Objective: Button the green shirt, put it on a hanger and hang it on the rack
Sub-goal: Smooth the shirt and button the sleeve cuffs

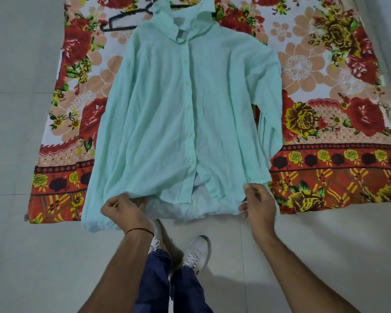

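The pale green shirt [167,109] lies flat, front up, on a flowered cloth, collar far from me and hem near my feet. Its placket looks buttoned down most of its length, with the bottom edges parted near the hem. My left hand [124,211] pinches the hem at the lower left. At the lower right corner my right hand [259,201] grips the hem. A black hanger [120,21] lies on the cloth beyond the shirt's left shoulder, partly hidden under the collar.
The flowered cloth [325,98] is spread over a grey tiled floor [14,109]. My legs in blue trousers and my white shoes [196,251] stand just below the hem. No rack is in view.
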